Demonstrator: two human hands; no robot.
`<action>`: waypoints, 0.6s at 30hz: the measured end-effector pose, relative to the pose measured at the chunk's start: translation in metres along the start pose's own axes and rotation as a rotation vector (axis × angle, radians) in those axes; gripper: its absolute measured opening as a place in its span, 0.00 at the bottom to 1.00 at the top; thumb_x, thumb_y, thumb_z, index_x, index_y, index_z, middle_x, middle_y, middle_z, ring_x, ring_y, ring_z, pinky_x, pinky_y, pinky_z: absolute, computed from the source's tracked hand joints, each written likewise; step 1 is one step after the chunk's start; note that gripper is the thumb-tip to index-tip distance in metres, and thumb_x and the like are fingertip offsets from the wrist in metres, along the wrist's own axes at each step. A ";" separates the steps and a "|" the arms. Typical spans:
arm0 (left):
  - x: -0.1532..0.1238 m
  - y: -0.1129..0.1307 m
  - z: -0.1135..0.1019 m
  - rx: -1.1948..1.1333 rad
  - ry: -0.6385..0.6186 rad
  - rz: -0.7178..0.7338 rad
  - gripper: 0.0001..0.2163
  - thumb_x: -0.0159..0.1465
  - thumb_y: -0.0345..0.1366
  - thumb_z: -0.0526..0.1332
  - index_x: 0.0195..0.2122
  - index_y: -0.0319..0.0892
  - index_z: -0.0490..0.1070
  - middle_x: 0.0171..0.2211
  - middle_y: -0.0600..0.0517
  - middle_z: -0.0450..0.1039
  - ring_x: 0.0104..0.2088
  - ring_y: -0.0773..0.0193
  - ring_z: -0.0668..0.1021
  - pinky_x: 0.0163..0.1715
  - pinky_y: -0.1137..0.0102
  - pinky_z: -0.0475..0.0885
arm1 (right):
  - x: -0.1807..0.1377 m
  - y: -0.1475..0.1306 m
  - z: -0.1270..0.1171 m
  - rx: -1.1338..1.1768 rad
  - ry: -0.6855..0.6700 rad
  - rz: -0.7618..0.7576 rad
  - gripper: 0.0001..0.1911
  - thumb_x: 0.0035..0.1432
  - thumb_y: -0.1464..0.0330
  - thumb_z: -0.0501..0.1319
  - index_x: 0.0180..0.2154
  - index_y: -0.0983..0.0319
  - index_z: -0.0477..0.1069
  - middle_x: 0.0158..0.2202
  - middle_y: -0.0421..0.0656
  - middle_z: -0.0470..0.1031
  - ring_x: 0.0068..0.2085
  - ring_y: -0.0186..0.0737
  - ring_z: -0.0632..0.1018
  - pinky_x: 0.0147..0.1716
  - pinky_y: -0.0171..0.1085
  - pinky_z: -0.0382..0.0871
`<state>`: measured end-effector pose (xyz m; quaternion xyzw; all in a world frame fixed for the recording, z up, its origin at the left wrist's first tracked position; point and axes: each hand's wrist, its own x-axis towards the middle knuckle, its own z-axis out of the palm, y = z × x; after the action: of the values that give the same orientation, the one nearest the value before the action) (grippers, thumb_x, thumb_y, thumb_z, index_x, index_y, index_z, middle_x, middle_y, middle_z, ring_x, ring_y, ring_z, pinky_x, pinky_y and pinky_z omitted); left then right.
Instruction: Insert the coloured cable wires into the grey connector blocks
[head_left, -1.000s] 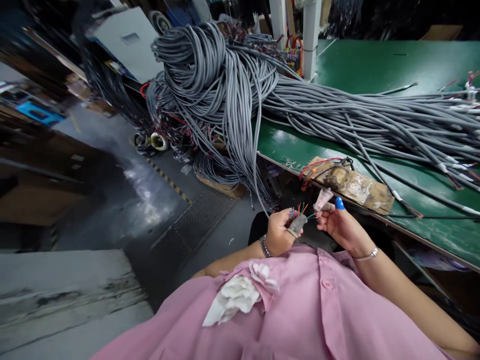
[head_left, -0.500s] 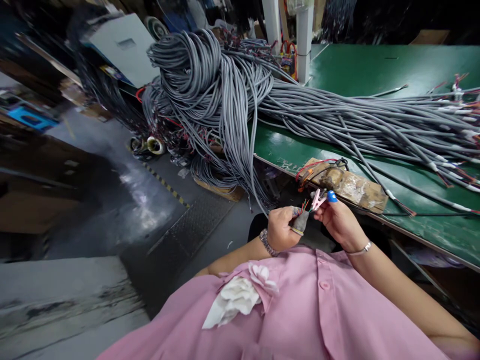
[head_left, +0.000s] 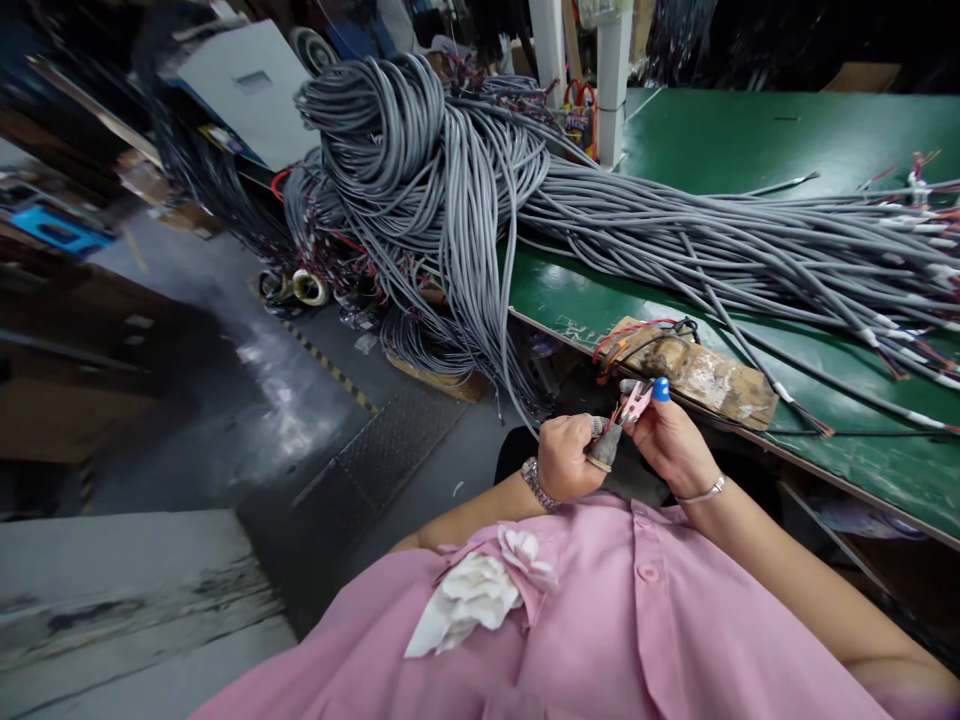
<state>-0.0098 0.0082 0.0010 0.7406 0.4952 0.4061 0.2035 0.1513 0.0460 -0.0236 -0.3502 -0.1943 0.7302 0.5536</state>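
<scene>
My left hand is closed round the end of a grey cable, whose thin coloured wires stick out by the taped thumb. My right hand, with a blue cap on one fingertip and tape on others, pinches those wire ends just in front of my left thumb. Both hands meet in front of my chest, close to the near edge of the green table.
A huge bundle of grey cables is heaped at the table's left end and spreads right across it, some hanging to the floor. A worn taped block with red and black wires lies on the table edge by my hands. White posts stand behind.
My hands have come together and risen slightly toward the table edge. The spread coloured wires are now gathered between my right fingers.
</scene>
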 end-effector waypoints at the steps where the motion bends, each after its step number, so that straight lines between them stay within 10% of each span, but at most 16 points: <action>1: -0.001 -0.002 0.001 0.012 -0.004 0.015 0.05 0.56 0.35 0.61 0.31 0.43 0.75 0.23 0.48 0.72 0.26 0.62 0.73 0.33 0.68 0.66 | 0.000 0.000 0.001 0.003 0.008 -0.008 0.18 0.50 0.52 0.66 0.34 0.60 0.77 0.28 0.40 0.76 0.28 0.32 0.73 0.28 0.32 0.70; 12: -0.008 -0.002 -0.006 0.071 -0.017 0.077 0.06 0.59 0.36 0.58 0.31 0.42 0.73 0.23 0.49 0.72 0.25 0.63 0.73 0.31 0.69 0.66 | -0.016 -0.003 -0.011 0.039 -0.162 0.183 0.26 0.53 0.44 0.57 0.34 0.60 0.75 0.30 0.41 0.74 0.27 0.33 0.72 0.28 0.33 0.69; 18: -0.017 -0.010 -0.004 0.084 0.049 0.218 0.08 0.60 0.37 0.57 0.28 0.40 0.71 0.19 0.50 0.69 0.22 0.66 0.71 0.26 0.71 0.65 | -0.033 0.006 -0.021 -0.199 -0.295 0.221 0.13 0.49 0.60 0.69 0.33 0.61 0.75 0.29 0.40 0.73 0.28 0.32 0.71 0.29 0.33 0.68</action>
<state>-0.0218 -0.0037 -0.0104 0.7877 0.4331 0.4227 0.1148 0.1667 0.0112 -0.0321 -0.3117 -0.3048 0.8071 0.3982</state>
